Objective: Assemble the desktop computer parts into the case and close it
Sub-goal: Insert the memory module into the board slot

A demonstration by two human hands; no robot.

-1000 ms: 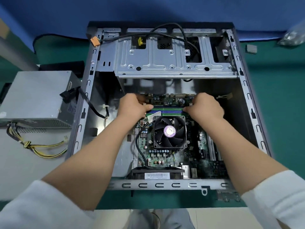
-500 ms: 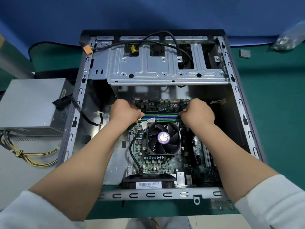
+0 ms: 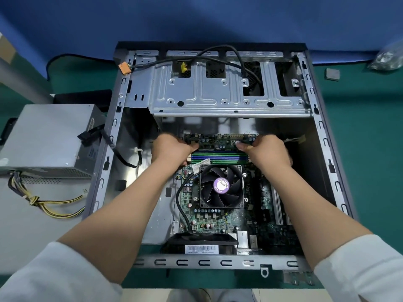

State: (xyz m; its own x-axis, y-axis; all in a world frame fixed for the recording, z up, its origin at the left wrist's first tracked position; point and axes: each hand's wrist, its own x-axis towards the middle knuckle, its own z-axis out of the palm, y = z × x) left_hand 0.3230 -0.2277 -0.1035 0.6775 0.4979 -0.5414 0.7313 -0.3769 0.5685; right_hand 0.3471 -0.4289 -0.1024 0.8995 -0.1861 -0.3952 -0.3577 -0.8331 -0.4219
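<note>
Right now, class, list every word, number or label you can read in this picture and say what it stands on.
"TriSol": on the purple round sticker at the hub of the CPU cooler fan; smaller print curving round it is too blurred to read.
Barcode label on the black rear fan: print too small to read.
White sticker beside the RAM slots: unreadable.
Label on the power supply: blurred.

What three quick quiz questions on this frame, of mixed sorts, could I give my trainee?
1. True or false: the power supply sits inside the case.
2. Where do the left hand and right hand rest? A) drive cage B) far end of the motherboard by the memory slots C) power supply
3. What colour is the label on the CPU fan?

Key: 1 false; 2 B; 3 purple.
</note>
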